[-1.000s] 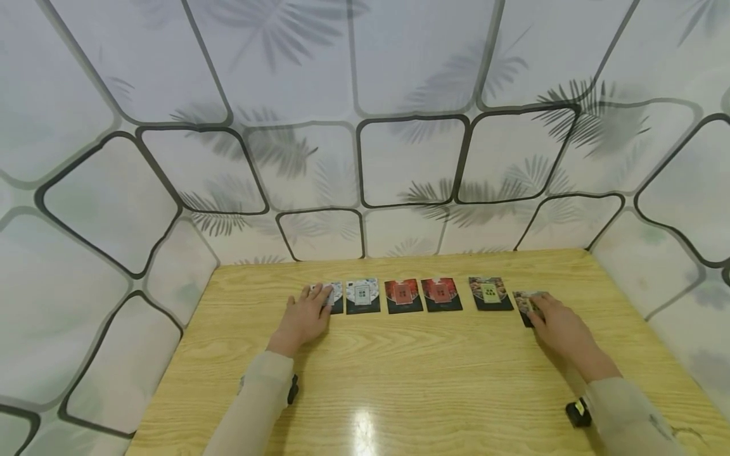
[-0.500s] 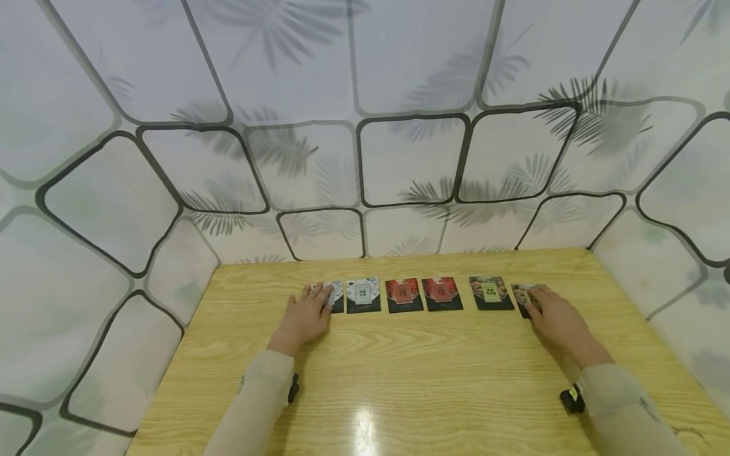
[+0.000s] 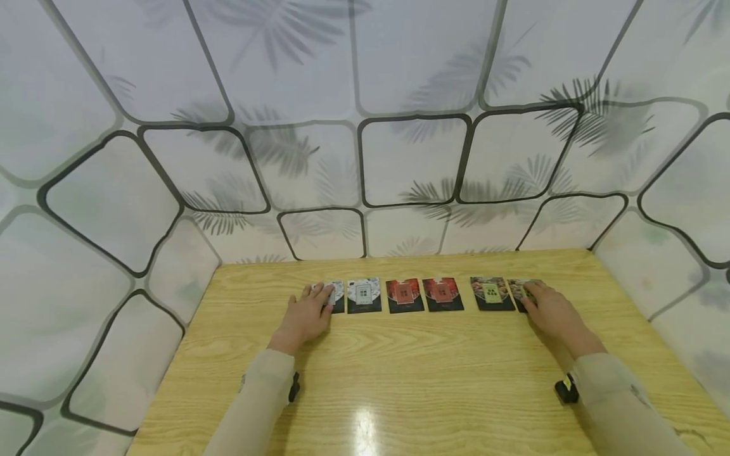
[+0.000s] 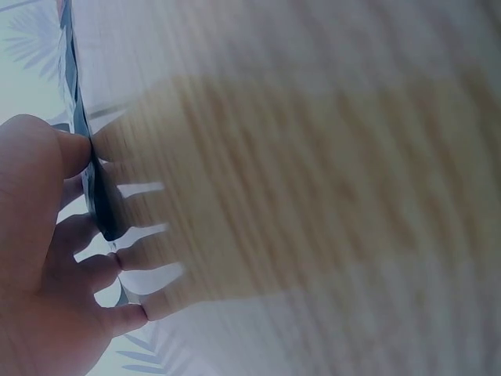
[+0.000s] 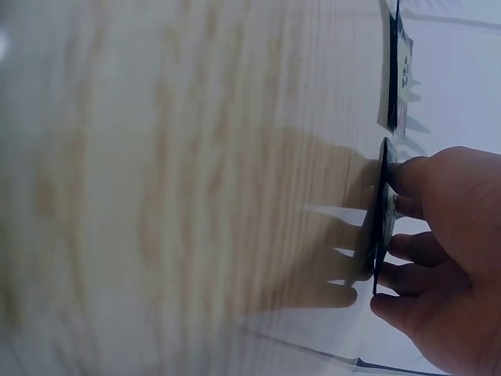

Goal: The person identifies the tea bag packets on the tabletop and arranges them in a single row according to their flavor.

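Six-sided clutter is absent from the row itself: several flat printed packets lie side by side on the table in the head view. My left hand (image 3: 305,318) rests with outstretched fingers on the leftmost white-and-black packet (image 3: 339,299), covering much of it. Beside that lies a second white-and-black packet (image 3: 364,295). Two red-and-black packets, the left one (image 3: 405,296) and the right one (image 3: 442,294), sit mid-row. My right hand (image 3: 554,313) touches the top of the rightmost brown-and-black packet (image 3: 518,291) with extended fingers. Its matching packet (image 3: 492,294) is just left of it.
The wood-grain table (image 3: 399,380) reaches back to a patterned curtain-like wall (image 3: 410,158), with similar walls at both sides. A small black device (image 3: 566,389) is worn at the right wrist, another (image 3: 294,387) at the left.
My right hand has slid the rightmost packet away from me and left, closer to the matching brown-and-black packet and level with the row. The left hand has stayed in place.
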Action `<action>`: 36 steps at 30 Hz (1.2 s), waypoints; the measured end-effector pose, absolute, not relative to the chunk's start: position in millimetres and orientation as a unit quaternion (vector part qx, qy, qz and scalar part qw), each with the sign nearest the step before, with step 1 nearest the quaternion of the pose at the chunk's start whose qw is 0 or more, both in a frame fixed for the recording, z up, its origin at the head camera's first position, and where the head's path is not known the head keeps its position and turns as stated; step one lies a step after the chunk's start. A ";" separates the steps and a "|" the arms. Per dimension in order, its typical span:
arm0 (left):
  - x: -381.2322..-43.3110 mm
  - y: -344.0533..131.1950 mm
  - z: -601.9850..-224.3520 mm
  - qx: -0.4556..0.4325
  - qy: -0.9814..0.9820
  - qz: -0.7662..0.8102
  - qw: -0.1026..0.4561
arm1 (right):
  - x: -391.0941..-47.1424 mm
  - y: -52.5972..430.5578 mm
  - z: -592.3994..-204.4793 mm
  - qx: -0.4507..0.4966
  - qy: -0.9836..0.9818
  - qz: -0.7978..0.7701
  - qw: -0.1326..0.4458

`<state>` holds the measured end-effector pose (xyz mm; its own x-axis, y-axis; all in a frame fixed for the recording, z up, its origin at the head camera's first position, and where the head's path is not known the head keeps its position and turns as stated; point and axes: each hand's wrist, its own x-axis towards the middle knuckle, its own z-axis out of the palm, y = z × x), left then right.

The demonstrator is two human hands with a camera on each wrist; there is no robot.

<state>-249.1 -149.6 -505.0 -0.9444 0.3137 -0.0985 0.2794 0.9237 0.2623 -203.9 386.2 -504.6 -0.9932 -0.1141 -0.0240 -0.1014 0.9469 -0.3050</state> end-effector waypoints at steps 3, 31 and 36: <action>-249.5 -150.1 -505.7 0.150 0.978 0.122 0.071 | -205.4 384.6 -503.1 -0.052 0.986 -0.154 0.026; -251.5 -149.5 -500.4 0.150 0.975 0.152 0.065 | -208.8 377.3 -496.5 -0.059 0.988 -0.145 0.019; -253.4 -153.9 -497.2 0.157 0.971 0.169 0.060 | -213.1 368.7 -486.1 -0.072 0.987 -0.142 -0.016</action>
<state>-253.4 -153.9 -497.2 -0.9437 0.3245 -0.0640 0.2838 0.8938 0.3473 -213.1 368.7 -486.1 -0.9891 -0.1377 0.0517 -0.1467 0.9495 -0.2773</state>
